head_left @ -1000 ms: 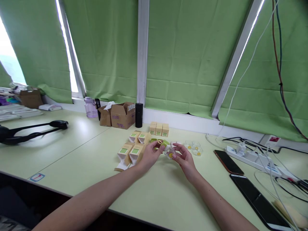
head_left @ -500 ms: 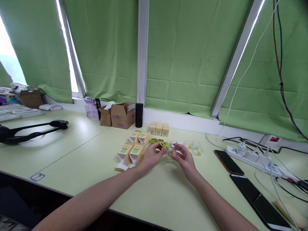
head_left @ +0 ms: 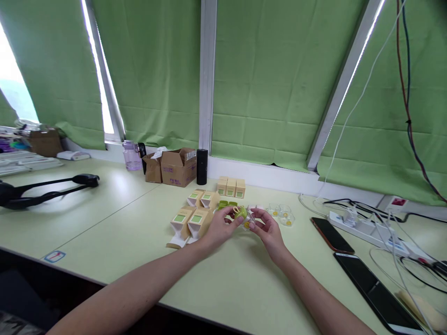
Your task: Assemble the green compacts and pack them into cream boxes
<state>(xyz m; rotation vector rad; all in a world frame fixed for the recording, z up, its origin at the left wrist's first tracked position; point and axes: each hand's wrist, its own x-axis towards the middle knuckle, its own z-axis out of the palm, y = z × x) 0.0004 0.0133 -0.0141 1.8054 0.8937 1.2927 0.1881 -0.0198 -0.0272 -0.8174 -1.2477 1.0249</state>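
Observation:
Between finger and thumb, my left hand (head_left: 220, 228) grips a small rounded green case (head_left: 240, 212) with a pale loop on it. My right hand (head_left: 268, 233) has its fingers closed on a small clear plastic piece (head_left: 248, 223) with a yellow dot, held up against the green case. Whether the two are joined cannot be made out. Just behind the left hand lie more green pieces (head_left: 227, 204). Several clear plastic pieces with yellow dots (head_left: 284, 216) sit right of my right hand, and pinkish pieces (head_left: 256, 206) are partly hidden behind the hands.
Open small cardboard boxes (head_left: 198, 222) stand left of my hands, with closed ones (head_left: 231, 187) further back. Cartons (head_left: 178, 168), a black cylinder (head_left: 201, 166) and a purple bottle (head_left: 132, 156) line the wall. Phones (head_left: 332, 235), a power strip (head_left: 366, 231) and cables occupy the right.
The green case has turned slightly in my fingers, so more of its rounded face shows. Both hands stay in nearly the same place.

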